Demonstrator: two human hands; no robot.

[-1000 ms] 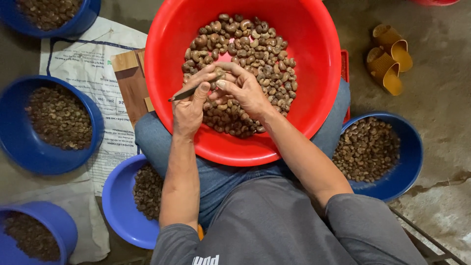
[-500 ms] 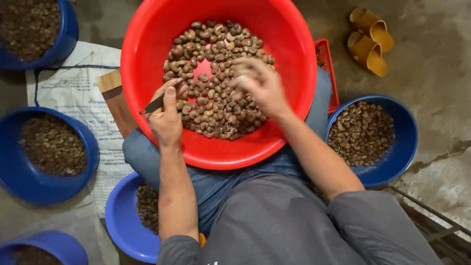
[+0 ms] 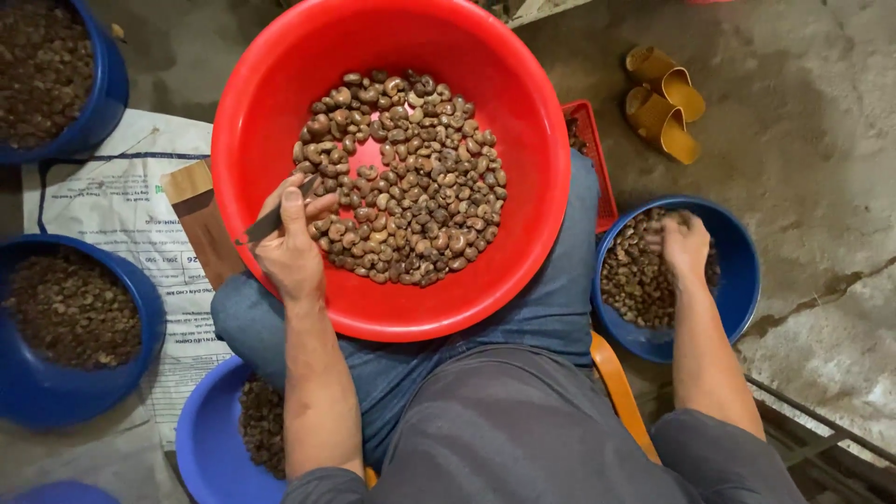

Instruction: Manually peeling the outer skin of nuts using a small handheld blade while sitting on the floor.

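mostly nuts [image 3: 411, 177] in red basin [image 3: 523, 112]

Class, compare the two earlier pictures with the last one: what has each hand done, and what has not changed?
The right hand has left the red basin and swung out to its own side, now down in the blue bowl of nuts. The left hand still holds the small blade at the basin's edge. The basin stays on the lap, and the yellow sandals lie as before.
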